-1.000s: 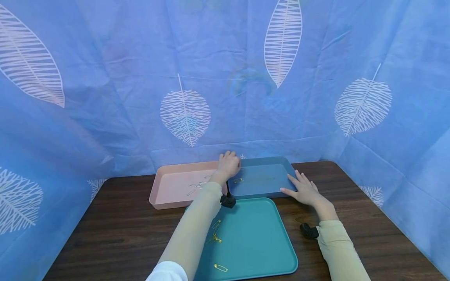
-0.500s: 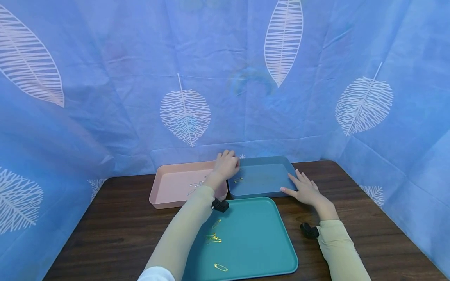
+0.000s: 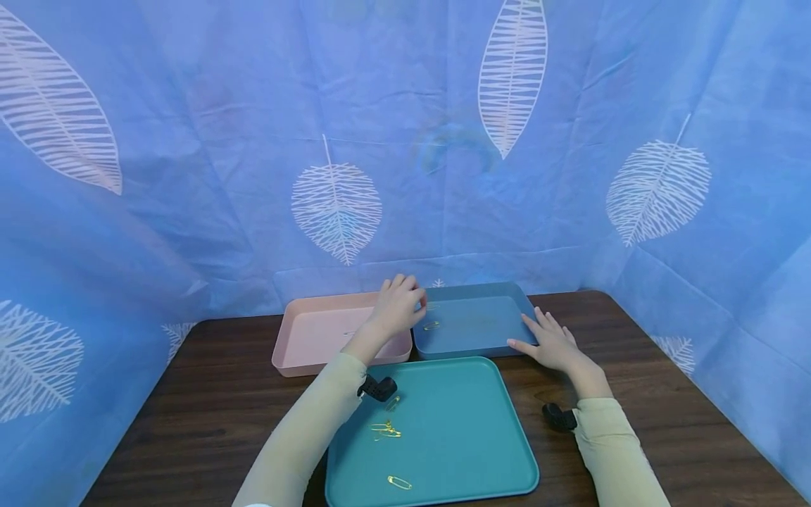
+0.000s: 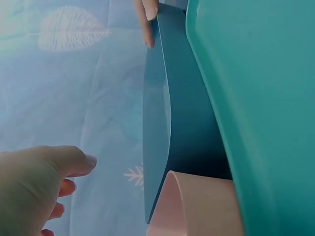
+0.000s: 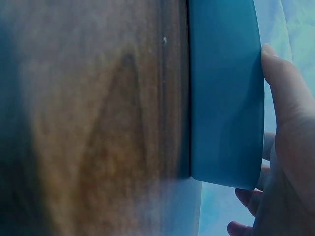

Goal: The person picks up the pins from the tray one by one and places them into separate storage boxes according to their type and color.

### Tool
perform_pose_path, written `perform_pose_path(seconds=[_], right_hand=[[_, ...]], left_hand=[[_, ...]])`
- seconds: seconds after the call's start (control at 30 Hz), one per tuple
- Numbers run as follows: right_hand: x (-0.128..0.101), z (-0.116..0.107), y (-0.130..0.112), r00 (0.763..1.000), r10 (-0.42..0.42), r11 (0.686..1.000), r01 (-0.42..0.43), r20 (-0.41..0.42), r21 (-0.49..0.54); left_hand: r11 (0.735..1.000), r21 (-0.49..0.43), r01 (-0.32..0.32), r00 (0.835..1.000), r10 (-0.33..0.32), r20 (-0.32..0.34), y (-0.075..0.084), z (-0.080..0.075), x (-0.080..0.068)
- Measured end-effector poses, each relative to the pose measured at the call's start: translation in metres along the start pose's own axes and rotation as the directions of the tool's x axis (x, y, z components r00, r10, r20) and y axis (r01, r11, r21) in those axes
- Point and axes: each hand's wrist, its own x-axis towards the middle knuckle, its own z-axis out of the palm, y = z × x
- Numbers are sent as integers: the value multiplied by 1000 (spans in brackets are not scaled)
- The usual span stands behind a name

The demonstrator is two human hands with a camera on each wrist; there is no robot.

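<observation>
My left hand [image 3: 397,306] hangs over the right end of the pink tray [image 3: 319,331], beside the blue tray [image 3: 481,320]. Its thumb and fingers are bent and apart, with nothing visible between them in the left wrist view. A gold safety pin [image 3: 431,326] lies at the blue tray's left end, and a second shows faintly behind it. Silver safety pins [image 3: 348,334] in the pink tray are mostly hidden by the hand. My right hand [image 3: 552,345] rests spread at the blue tray's right end; its thumb [image 5: 275,64] touches the rim in the right wrist view.
In front lies a teal tray [image 3: 462,429] with several gold safety pins [image 3: 386,429] on its left side and one gold pin [image 3: 399,482] near its front. The dark wooden table [image 3: 209,401] ends at a blue leaf-patterned cloth [image 3: 412,232] behind.
My left hand has drawn back to the left, from the blue tray's left edge to over the pink tray, and its fingers have loosened. The right hand stays in place.
</observation>
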Motion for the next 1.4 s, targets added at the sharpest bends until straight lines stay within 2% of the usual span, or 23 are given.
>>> perform_pose_path(seconds=[0.3,0.53,0.9,1.17,1.4], right_hand=[[0,1,0,1000,-1,1000,1,3,-1],[0,2,1,1000,-2,1000,2,9,5],[1,4,3,1000,-2,1000,1,8,4],[2,4,4,1000,-9,1000,9,8,14],[3,4,5,1000,-13,1000,13,2,13]], left_hand=[[996,-73,-47,997,42,-68,2,-11,-32],[992,-117,-39,996,29,-86,3,-16,-55],[986,-164,-2,998,-7,-56,3,-29,-88],[981,-191,29,999,-25,25,1,-35,-113],[983,-178,33,996,-18,88,4,-44,-131]])
